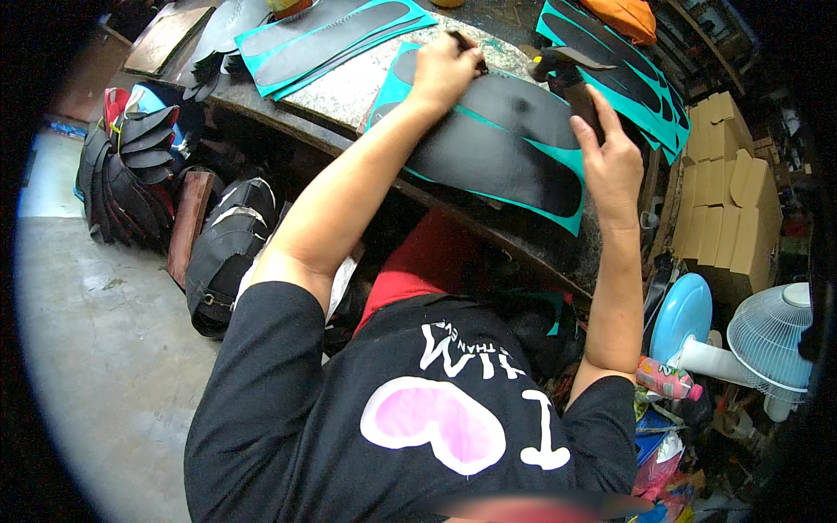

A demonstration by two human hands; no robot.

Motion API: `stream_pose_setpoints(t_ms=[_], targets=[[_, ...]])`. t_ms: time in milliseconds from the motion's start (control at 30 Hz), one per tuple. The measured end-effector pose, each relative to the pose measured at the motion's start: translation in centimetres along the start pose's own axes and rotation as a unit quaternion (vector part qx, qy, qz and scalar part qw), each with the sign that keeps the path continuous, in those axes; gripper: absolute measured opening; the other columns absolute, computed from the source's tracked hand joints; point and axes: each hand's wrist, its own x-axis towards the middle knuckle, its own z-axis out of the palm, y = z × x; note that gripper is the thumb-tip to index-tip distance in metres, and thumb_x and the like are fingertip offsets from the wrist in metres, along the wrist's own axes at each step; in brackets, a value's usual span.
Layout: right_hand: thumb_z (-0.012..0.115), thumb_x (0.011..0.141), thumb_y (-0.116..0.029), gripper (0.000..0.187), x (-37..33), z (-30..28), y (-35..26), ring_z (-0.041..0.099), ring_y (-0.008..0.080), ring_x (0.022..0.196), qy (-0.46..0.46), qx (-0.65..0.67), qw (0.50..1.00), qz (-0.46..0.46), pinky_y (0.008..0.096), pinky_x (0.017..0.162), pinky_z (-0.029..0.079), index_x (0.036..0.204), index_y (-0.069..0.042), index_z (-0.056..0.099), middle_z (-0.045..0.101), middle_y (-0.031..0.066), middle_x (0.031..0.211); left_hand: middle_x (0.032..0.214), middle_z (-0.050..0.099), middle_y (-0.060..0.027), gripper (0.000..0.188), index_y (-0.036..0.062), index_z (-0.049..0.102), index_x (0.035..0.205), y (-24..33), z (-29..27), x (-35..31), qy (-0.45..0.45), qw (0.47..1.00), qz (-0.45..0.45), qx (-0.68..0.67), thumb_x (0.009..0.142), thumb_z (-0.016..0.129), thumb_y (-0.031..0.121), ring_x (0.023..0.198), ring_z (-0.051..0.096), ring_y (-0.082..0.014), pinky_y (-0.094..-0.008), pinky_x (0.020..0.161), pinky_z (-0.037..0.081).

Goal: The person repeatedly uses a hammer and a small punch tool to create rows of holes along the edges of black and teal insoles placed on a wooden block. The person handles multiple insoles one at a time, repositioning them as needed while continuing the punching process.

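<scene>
A teal sheet with large black sole-shaped panels (488, 166) lies in front of me at the bench edge. My left hand (445, 74) is closed at its far left part, fingers pinched round a small dark tool (457, 40), whose kind is mostly hidden. Over the sheet's right side, my right hand (610, 157) is wrapped round the dark handle of a hammer (571, 83). The hammer's head has a pointed metal end and is raised towards the far side. Whether the hammer touches the sheet, I cannot tell.
More teal-and-black sheets (336, 39) are stacked at the far left, others (628, 78) at the right. An orange cloth (623, 19) lies behind. Bundled black cut pieces (131, 170) stand left of the bench. Cardboard boxes (728, 192) and a fan (772, 340) are on the right.
</scene>
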Motion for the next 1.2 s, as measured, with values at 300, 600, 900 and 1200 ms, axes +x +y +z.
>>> stream_pose_setpoints(t_ms=[300,600,900,1200], targets=[[0.071,0.092,-0.017,0.047,0.9,-4.5,-3.4,0.072,0.0215,0.096,0.113,0.176,0.972,-0.106,0.0330,0.083,0.055,0.137,-0.015,0.058,0.071,0.0139,0.117,0.084,0.070,-0.0204,0.017,0.0046,0.068,0.092,0.0,0.9,-0.3,0.001,0.987,0.148,0.062,0.085,0.073,0.019,0.081,0.070,-0.0357,-0.0412,0.074,0.055],[0.063,0.095,-0.035,0.047,-1.2,-1.1,1.1,0.069,0.0381,0.097,-0.025,0.047,0.998,0.037,0.0419,0.082,0.054,0.139,-0.019,0.055,0.069,0.0191,0.115,0.089,0.072,-0.0129,0.017,-0.0025,0.063,0.101,0.0,-0.2,0.7,0.073,0.987,0.002,-0.146,0.092,0.067,0.012,0.079,0.072,-0.0168,-0.0296,0.070,0.059],[0.066,0.095,-0.030,0.046,-0.7,-1.7,-0.1,0.071,0.0247,0.091,-0.042,0.133,0.988,0.066,0.0336,0.082,0.053,0.138,-0.016,0.058,0.071,0.0176,0.112,0.081,0.073,-0.0101,0.015,-0.0002,0.068,0.095,-1.7,-2.5,0.7,-0.005,1.000,0.025,-0.014,0.087,0.071,0.012,0.070,0.071,-0.0163,-0.0288,0.068,0.056],[0.064,0.097,-0.014,0.048,1.7,-4.0,-3.5,0.052,0.0031,0.064,0.060,0.292,0.948,-0.111,0.0200,0.055,0.045,0.143,-0.014,0.053,0.065,0.0024,0.082,0.083,0.071,-0.0187,0.018,0.0015,0.067,0.092,-1.9,-2.3,1.0,-0.014,0.990,0.109,0.087,0.086,0.071,0.019,0.079,0.071,-0.0316,-0.0396,0.075,0.056]])
